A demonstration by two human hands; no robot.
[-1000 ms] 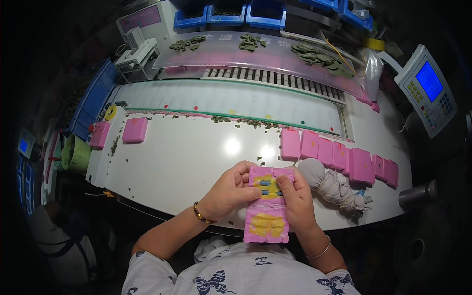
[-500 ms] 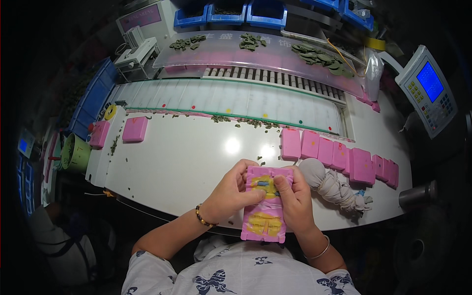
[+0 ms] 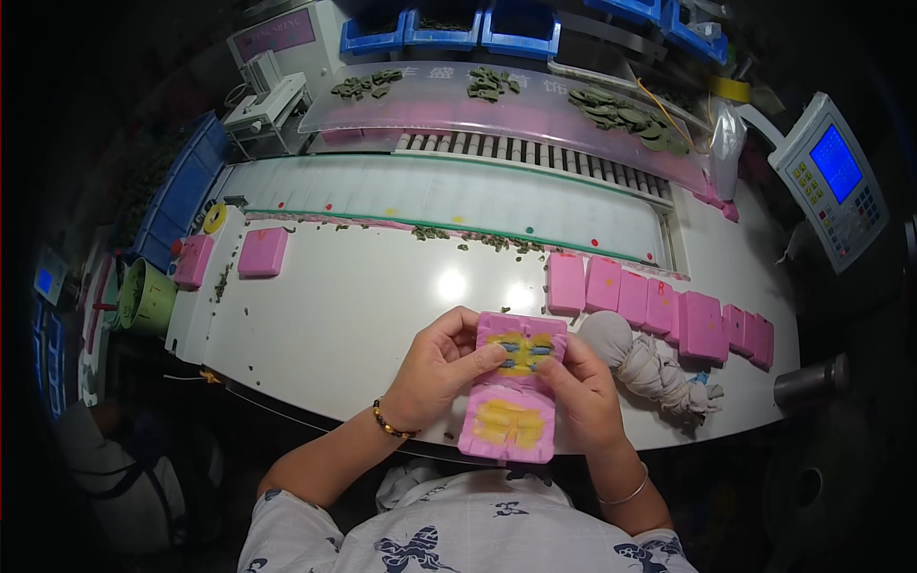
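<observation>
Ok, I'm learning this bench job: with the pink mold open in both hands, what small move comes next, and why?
Probably press the small dark pieces down into the upper yellow cavity of the pink mold: the left hand and right hand both have fingertips on that half, while the lower cavity looks bare.

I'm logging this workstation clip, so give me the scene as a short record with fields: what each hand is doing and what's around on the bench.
Left hand: grips the left edge of an opened pink mould with yellow cavities
Right hand: holds the mould's right side, fingers on its upper half
Surface: white bench
Right of hands: row of pink blocks, knotted grey cloth
Far left: two pink blocks, green cup
Behind: conveyor, control panel
</observation>
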